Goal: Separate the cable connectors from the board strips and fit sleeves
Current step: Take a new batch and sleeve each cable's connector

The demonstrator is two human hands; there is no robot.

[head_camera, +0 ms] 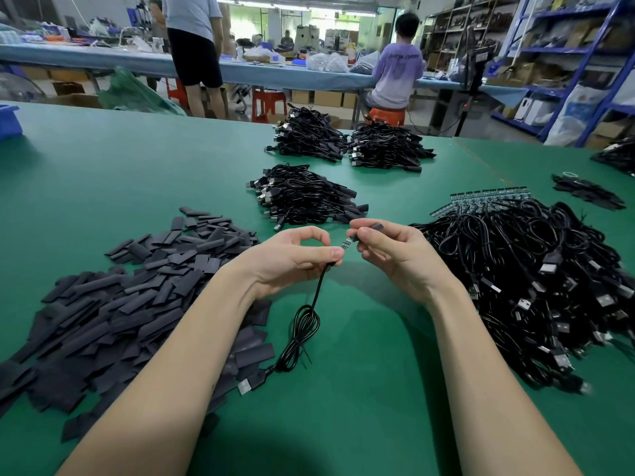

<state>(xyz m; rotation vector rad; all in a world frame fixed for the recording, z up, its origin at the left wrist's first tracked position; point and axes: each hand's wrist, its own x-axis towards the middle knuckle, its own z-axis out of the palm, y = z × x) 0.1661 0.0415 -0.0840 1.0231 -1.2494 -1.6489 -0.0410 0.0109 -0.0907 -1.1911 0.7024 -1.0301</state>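
My left hand pinches a thin black cable just below its small circuit-board connector. The cable hangs down in a coil to a USB plug lying on the green table. My right hand pinches a short dark sleeve at the connector's far tip. A large heap of flat dark sleeves lies to the left. On the right sits a tangle of cables, with green board strips at its far edge.
Three bundles of sleeved cables lie further back on the green table. A small dark pile is at the far right. A blue bin stands at the left edge. People work at a bench behind.
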